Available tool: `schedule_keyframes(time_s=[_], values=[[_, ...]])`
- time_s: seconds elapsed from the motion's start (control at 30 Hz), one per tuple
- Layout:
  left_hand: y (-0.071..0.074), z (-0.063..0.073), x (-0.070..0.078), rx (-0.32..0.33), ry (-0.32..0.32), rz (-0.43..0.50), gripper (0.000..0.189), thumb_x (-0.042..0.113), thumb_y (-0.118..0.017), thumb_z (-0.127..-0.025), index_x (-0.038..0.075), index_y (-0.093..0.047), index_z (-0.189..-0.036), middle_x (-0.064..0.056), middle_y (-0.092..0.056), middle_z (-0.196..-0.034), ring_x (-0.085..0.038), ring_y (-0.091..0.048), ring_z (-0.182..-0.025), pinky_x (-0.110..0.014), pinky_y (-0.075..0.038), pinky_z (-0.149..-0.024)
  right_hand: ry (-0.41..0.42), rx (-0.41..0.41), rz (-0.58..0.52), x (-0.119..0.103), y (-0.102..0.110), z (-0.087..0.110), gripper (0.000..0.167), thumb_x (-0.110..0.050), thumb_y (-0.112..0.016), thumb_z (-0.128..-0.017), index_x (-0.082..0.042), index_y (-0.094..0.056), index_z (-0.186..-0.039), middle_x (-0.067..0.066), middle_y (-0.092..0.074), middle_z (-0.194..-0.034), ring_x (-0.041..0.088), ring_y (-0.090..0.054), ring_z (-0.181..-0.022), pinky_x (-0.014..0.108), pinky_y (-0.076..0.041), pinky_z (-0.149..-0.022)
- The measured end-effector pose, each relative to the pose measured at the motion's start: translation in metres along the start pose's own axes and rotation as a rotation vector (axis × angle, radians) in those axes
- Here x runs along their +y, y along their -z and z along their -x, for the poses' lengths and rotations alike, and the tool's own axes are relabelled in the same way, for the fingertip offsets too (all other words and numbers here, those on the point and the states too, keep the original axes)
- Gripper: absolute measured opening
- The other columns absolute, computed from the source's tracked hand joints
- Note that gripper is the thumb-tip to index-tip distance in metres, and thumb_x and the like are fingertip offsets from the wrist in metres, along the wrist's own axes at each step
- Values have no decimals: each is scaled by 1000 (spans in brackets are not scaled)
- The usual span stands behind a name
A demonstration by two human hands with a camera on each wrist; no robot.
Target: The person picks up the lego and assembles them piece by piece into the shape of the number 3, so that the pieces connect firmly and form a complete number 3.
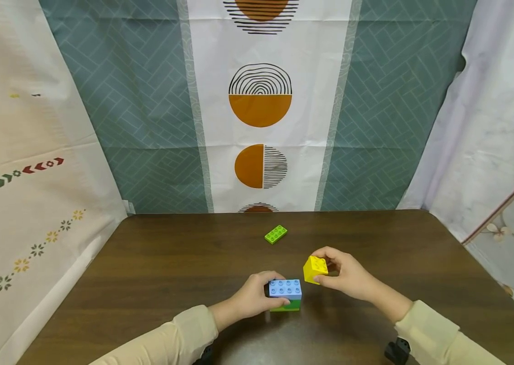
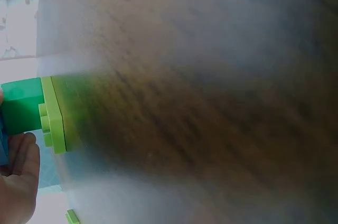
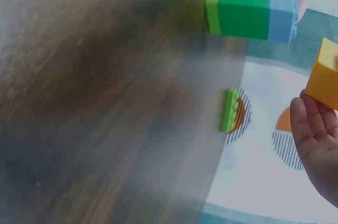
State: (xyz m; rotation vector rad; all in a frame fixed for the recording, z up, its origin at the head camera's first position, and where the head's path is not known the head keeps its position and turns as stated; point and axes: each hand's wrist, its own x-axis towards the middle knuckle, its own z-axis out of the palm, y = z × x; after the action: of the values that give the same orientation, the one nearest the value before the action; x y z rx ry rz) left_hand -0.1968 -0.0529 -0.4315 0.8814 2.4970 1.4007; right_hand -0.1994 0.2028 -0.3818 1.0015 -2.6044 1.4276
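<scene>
My left hand (image 1: 254, 294) grips a small stack of toy building bricks near the middle of the table. On top is a light blue brick (image 1: 285, 287), studs up, over a green brick (image 3: 244, 11). At the bottom lies a lime-green base plate (image 2: 55, 121), and some of its studs show beside the green brick in the left wrist view. My right hand (image 1: 352, 276) pinches a yellow brick (image 1: 314, 269) between thumb and fingers, held up just right of the stack and apart from it. Its studs face up, slightly tilted.
A loose lime-green plate (image 1: 276, 234) with studs up lies farther back on the dark wooden table (image 1: 184, 253). Behind the far edge hangs a patterned curtain (image 1: 147, 101), with pale cloths (image 1: 33, 203) at either side.
</scene>
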Motion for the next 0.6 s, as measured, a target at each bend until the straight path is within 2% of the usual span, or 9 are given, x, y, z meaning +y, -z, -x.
schedule_keyframes(time_s=[0.27, 0.43, 0.6], values=[[1, -2, 1, -3, 12, 32, 33, 17, -78, -79, 4, -64, -106, -5, -64, -98, -4, -54, -79, -17, -48, -71, 37, -21, -7, -13, -6, -4, 35, -9, -71, -83, 0, -57, -114, 9, -63, -96, 9, -55, -82, 25, -52, -72], [0, -4, -1, -2, 16, 33, 33, 17, -78, -80, 4, -63, -106, -5, -64, -99, -4, -55, -80, -17, -48, -71, 48, -29, 27, -12, -11, -8, 36, -10, -72, -83, -1, -57, -114, 6, -64, -95, 12, -55, -82, 26, -52, -73], [0, -4, -1, -2, 14, 28, 34, 17, -78, -79, 3, -63, -107, -5, -64, -99, -4, -55, -80, -16, -48, -71, 37, -38, 54, -10, -16, -9, 37, -13, -74, -81, -5, -59, -114, 2, -65, -96, 9, -55, -83, 30, -52, -73]])
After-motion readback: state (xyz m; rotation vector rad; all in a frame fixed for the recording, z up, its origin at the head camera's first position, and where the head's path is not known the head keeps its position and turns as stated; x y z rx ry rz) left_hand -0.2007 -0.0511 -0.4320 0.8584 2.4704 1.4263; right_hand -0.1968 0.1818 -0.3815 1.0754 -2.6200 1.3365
